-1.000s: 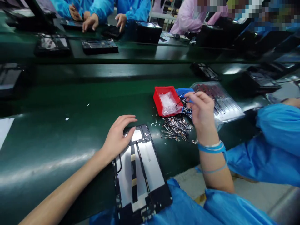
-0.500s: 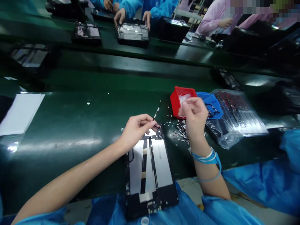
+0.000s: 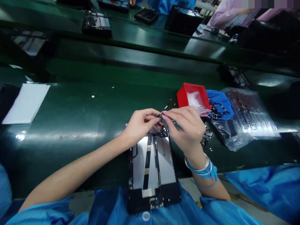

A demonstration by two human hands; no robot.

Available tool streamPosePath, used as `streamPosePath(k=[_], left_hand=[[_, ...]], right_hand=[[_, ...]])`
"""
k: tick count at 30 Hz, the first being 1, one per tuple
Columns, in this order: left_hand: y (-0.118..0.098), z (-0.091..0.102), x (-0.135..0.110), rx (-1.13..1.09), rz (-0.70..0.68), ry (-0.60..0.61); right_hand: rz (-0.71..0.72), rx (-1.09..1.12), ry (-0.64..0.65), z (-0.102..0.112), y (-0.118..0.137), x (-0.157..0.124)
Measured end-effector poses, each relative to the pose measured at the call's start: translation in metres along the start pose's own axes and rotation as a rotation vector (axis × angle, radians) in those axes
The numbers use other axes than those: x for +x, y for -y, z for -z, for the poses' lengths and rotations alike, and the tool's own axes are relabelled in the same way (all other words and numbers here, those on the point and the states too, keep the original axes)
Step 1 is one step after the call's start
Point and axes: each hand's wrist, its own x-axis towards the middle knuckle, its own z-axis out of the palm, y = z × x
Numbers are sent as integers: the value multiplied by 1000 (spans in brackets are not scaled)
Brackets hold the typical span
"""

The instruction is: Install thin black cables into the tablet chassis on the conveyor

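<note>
Just above the top edge of a black-framed display panel point(image 3: 150, 165) on the dark green tabletop point(image 3: 70, 106), a thin black strip point(image 3: 167, 105) pinched between the closed fingertips of the left hand point(image 3: 140, 126) and right hand point(image 3: 187, 131), near a red plastic bin point(image 3: 193, 95).

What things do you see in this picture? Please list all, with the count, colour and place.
thin strip: 1, black and white, between both hands' fingertips
tablet frame: 1, black and white, on belt below hands
red bin: 1, red, on belt, holds clear plastic
tray: 1, blue, right of bin
plastic bag: 1, clear, right of tray
small metal parts: many, dark and silver, beside right wrist
paper: white, far left on belt
belt: dark green, across view
devices: several, black, on farther belt
co-worker's sleeve: pink, top right
left hand: 1, bare, above frame
right hand: 1, bare, blue wrist strap
gown: blue, at bottom
</note>
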Motion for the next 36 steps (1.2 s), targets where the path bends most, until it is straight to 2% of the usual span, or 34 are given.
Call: streamPosePath(k=[4,7,9,12,16,18,22,27,30,33,36], left_hand=[[0,0,-6,169,-157,41],[1,1,-6,359,-293,8],[2,1,-5,433,-336,-7],[5,1,-4,413,-309,8],[7,-1,-3,215,-133,78],[7,-2,-3,149,-70,97],[7,-2,-4,127,-49,84],[4,1,-5,244,-96,71],[4,3,-5,432,-178,60],[5,4,-4,636,-265,38],[3,5,-2,590,-208,79]], right_hand=[[0,19,31,-4,-2,0],[-8,60,54,-2,-5,-2],[-9,75,66,-2,-5,-4],[-15,92,54,-3,-6,-6],[-141,117,-10,-3,-11,-8],[-211,123,20,-2,-13,-8],[-279,177,116,0,-14,-9],[-361,337,163,2,-21,-10],[-377,371,224,3,-23,-11],[-323,333,271,3,-19,-12],[-250,217,251,6,-20,-10]])
